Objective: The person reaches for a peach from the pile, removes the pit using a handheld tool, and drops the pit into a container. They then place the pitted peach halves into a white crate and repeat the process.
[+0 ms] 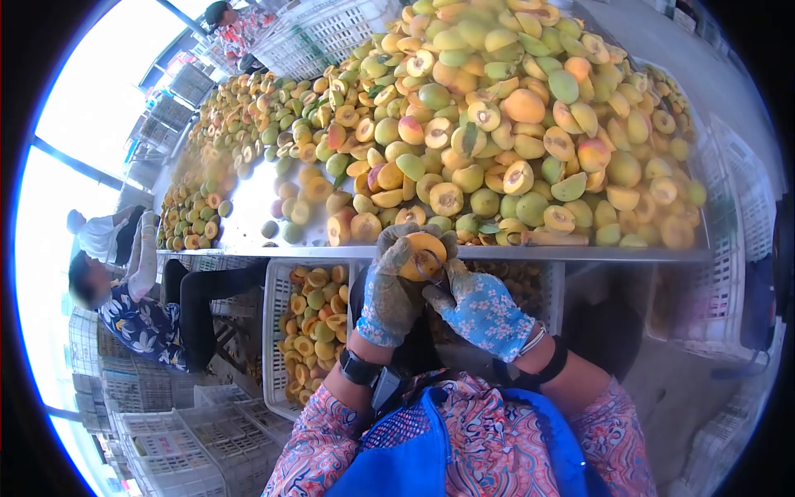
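My left hand (387, 294), in a soiled patterned glove, is closed around a halved peach (425, 248) at the table's front edge. The cut orange face of the half is turned up toward me. My right hand (484, 308), in a blue flowered glove, is closed on a small pitting knife with a curved metal blade (436, 272). That blade touches the fruit's cut face; its handle is hidden in my fingers. Just beyond my hands, a big heap of halved peaches (489, 157) covers much of the metal table (248, 203).
A white crate (272, 331) of peach halves stands left of my knees. Another crate (553, 302) with dark contents sits under my hands. Stacked crates (178, 443) are at lower left. Co-workers (137, 319) sit along the left; another person (240, 29) is behind the table.
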A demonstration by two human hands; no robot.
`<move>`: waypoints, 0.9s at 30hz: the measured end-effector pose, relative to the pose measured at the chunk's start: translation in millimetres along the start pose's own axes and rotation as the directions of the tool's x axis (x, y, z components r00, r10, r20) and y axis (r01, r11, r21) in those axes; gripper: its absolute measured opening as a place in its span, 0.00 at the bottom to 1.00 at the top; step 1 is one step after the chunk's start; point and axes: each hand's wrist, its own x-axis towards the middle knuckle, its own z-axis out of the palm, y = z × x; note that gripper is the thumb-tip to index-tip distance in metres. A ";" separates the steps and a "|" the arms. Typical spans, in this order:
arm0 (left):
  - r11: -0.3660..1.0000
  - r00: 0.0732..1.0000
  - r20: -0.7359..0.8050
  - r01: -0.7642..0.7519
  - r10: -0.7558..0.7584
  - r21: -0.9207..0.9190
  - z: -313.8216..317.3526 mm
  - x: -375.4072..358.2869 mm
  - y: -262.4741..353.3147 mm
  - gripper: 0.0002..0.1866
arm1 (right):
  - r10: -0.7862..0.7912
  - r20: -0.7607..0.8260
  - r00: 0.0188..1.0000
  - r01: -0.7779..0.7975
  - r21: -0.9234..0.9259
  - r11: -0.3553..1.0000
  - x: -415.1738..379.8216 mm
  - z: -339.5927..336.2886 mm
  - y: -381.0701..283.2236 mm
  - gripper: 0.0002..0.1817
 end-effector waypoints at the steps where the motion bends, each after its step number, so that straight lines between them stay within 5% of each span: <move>1: 0.999 0.999 0.034 0.031 -0.030 -0.016 -0.3 -1.2 0.8 0.16 | -0.001 -0.002 1.000 0.001 0.000 1.000 -0.1 1.1 1.5 0.20; 3: 0.999 0.999 -0.016 0.046 -0.045 0.021 -2.7 -2.5 2.3 0.15 | -0.062 0.024 0.998 0.064 -0.109 0.992 0.5 3.3 1.0 0.21; 13: 0.955 0.982 0.023 -0.188 0.188 0.230 -9.7 -2.3 -7.0 0.20 | -0.022 -0.024 0.999 0.022 0.014 1.000 7.0 32.1 1.0 0.19; 19: 0.930 0.970 0.061 -0.244 0.237 0.274 -15.8 -0.6 -10.1 0.19 | -0.077 -0.174 0.982 0.139 0.377 0.916 11.6 35.8 -0.7 0.11; 20: 0.925 0.969 0.068 -0.248 0.239 0.287 -17.2 -0.2 -10.3 0.18 | 0.205 0.238 0.949 -0.314 0.667 0.675 11.0 19.1 -7.5 0.11; 21: 0.933 0.966 0.091 -0.258 0.242 0.251 -20.9 0.9 -13.6 0.17 | 0.254 0.668 0.699 -0.715 0.649 0.260 15.1 1.7 -18.0 0.11; 22: 0.925 0.974 0.056 -0.228 0.222 0.304 -15.1 -1.1 -10.6 0.19 | 0.271 0.698 0.662 -0.747 0.590 0.306 18.2 -12.0 -29.2 0.07; 26: 0.854 0.965 0.112 -0.264 0.239 0.448 -30.7 3.3 -12.4 0.20 | 0.176 0.711 0.681 -0.719 0.695 -0.023 11.5 2.9 -15.5 0.12; 27: 0.902 0.967 0.144 -0.247 0.208 0.354 -28.5 3.4 -11.9 0.18 | 0.142 0.724 0.675 -0.731 0.682 -0.001 11.4 3.1 -14.5 0.12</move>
